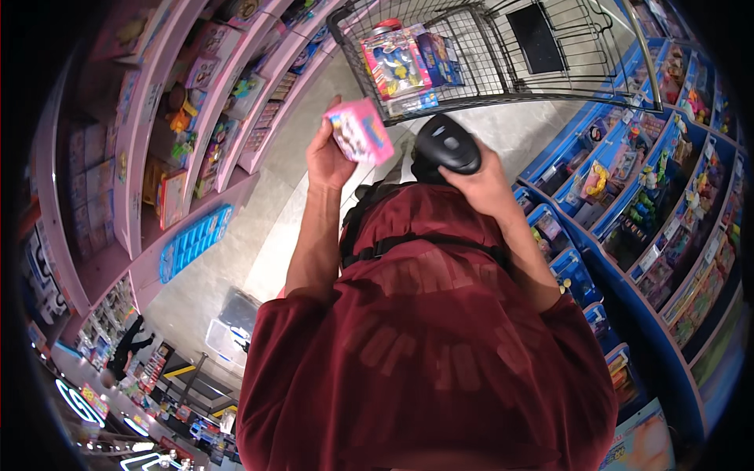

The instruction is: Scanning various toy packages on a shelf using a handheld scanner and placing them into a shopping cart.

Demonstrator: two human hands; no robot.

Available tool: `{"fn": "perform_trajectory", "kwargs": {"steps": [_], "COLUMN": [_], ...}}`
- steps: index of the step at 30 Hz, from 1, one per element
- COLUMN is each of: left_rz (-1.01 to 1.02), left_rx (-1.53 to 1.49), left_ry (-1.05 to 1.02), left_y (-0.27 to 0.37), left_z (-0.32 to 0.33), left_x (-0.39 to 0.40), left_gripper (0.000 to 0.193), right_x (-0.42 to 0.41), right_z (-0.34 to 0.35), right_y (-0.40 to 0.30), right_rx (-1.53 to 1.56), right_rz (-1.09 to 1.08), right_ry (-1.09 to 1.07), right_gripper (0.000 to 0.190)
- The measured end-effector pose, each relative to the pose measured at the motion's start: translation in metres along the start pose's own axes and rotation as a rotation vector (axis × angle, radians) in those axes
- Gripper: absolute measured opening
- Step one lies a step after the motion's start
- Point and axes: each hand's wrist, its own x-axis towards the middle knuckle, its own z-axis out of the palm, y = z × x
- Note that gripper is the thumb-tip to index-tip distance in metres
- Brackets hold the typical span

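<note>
A small pink box (362, 130) with printed pictures rests in my left hand (330, 156), held by its side near the cart's corner. My right hand (480, 179) grips a black handheld barcode scanner (449, 144), whose rounded back faces up; its handle is partly hidden. Just beyond both hands stands a black wire shopping cart (500, 97). Inside its left end lie a pink-and-yellow boxed toy (396, 63), a dark blue boxed toy (439, 59) and a red-lidded container (387, 25).
Pink shelves (150, 118) of toys curve along the left, with a blue tray (195, 241) at their edge. Blue tiered shelves (624, 247) of toys line the right. A clear plastic bin (227, 341) stands on the floor behind, and another person (126, 353) is far off.
</note>
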Motion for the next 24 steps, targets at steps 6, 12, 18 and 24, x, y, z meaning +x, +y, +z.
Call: {"fn": "perform_trajectory", "kwargs": {"steps": [6,12,18,24], "left_rz": [0.168,0.055,-0.118,-0.405], "left_rx": [0.953,1.967,2.24,2.466], "left_ry": [0.266,0.062,0.002,0.079], "left_y": [-0.026,-0.073,-0.088,-0.082], "left_z": [0.026,0.004,-0.026,-0.008], "left_x": [0.099,0.148,0.161,0.158], "left_gripper": [0.054,0.044,0.039,0.027], "right_x": [0.018,0.031,0.041,0.057], "right_z": [-0.081,-0.115,-0.117,-0.106], "right_y": [0.027,0.046,0.048,0.054], "right_rx": [0.071,0.011,-0.082,-0.081], "right_rz": [0.267,0.287,0.302,0.288], "right_ry": [0.26,0.261,0.187,0.108], "right_gripper": [0.02,0.02,0.021,0.023]}}
